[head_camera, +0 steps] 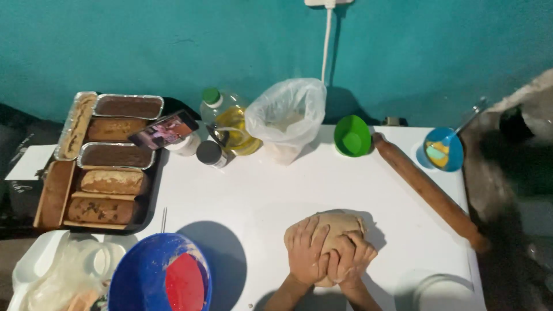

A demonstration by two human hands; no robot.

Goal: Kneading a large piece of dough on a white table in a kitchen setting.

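Note:
A lump of tan dough (340, 223) lies on the white table (259, 190), near its front edge. Both of my hands press down on the dough's near side, floured and close together. My left hand (307, 251) covers its left part with the fingers spread over the top. My right hand (352, 257) grips its right part, fingers curled into the dough. The near half of the dough is hidden under my hands.
A wooden rolling pin (429, 190) lies diagonally at the right. At the back stand a green cup (351, 137), a blue bowl (443, 148), a bag of flour (288, 118), an oil bottle (230, 121) and a phone (164, 131). A tray of loaves (101, 164) sits left; a blue bowl (158, 276) front left.

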